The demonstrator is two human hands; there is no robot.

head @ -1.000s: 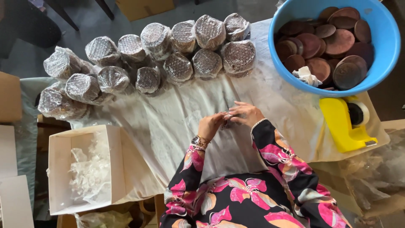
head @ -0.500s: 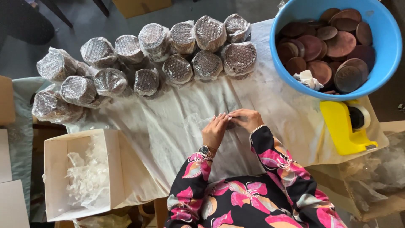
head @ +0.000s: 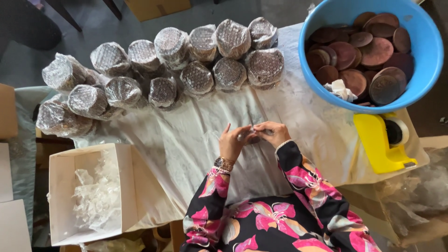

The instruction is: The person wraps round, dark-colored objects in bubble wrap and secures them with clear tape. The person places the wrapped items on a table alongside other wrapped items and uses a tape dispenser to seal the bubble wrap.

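left hand (head: 232, 142) and right hand (head: 270, 133) pinch a small clear film scrap (head: 246, 136) between fingertips. looks light, floppy, clingy; best gripped at edges. blue tub (head: 431, 56) at 2 o'clock.

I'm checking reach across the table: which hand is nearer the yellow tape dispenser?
Right. The right hand is mid-table, with the yellow tape dispenser off to its right. The left hand sits just beyond it, farther from the dispenser.
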